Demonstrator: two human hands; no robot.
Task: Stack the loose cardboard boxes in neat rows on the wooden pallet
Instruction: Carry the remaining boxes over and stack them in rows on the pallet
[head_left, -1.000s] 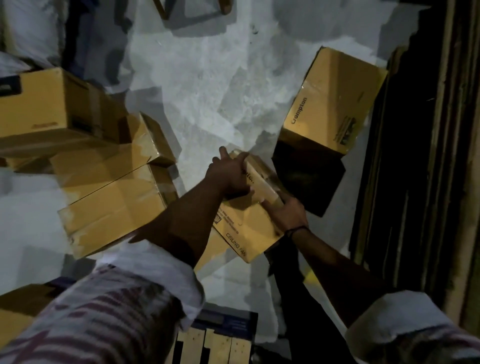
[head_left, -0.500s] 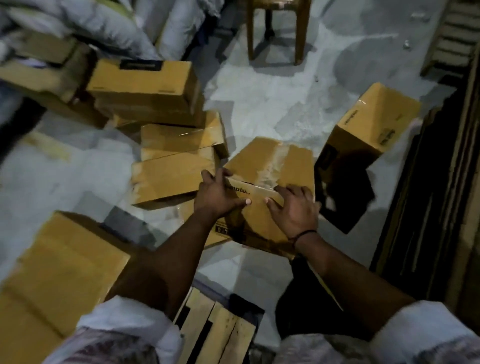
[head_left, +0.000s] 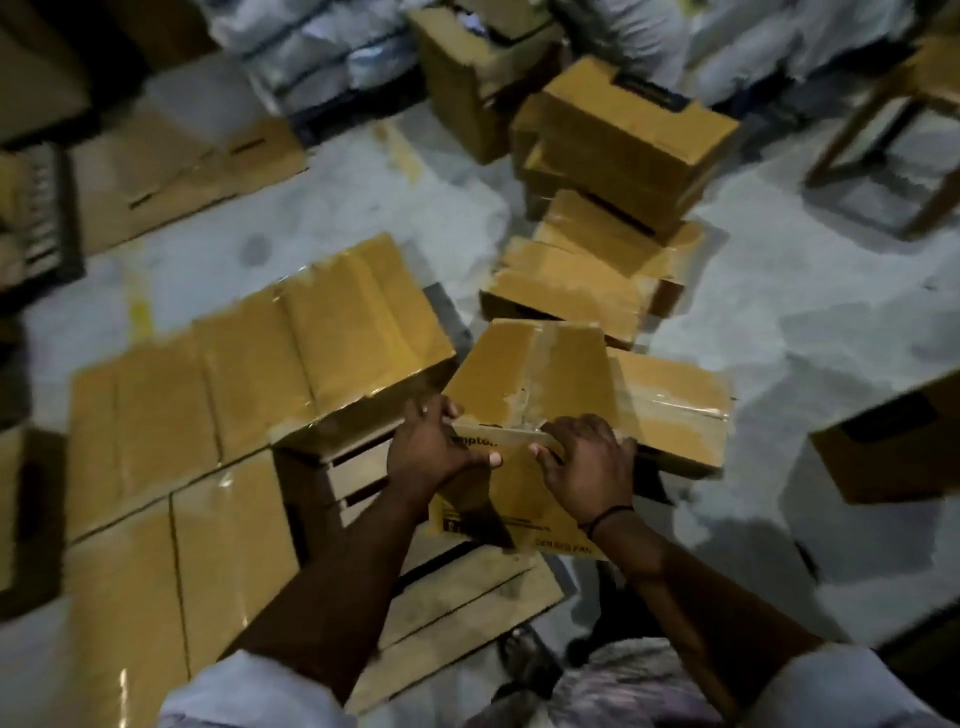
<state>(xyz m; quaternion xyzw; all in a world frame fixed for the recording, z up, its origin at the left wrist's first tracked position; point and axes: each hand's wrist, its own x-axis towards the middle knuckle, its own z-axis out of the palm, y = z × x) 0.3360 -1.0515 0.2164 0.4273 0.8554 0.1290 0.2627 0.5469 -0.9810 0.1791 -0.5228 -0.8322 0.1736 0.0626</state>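
I hold a taped yellow-brown cardboard box (head_left: 524, 374) in the air above the right part of the wooden pallet (head_left: 467, 587). My left hand (head_left: 431, 452) grips the box's near top edge on the left, fingers curled over it. My right hand (head_left: 587, 462) grips the same edge on the right. Several boxes (head_left: 249, 395) lie side by side in rows on the pallet's left part. Bare slats show under the held box.
Another loose box (head_left: 670, 410) lies on the grey floor just right of the held one. A heap of loose boxes (head_left: 613, 208) stands farther back. One more box (head_left: 893, 447) sits at the right edge, a wooden stool (head_left: 893, 119) at the top right.
The box has come up off the floor and swung left over the pallet in both hands. The view has turned left, bringing the stacked rows into sight.
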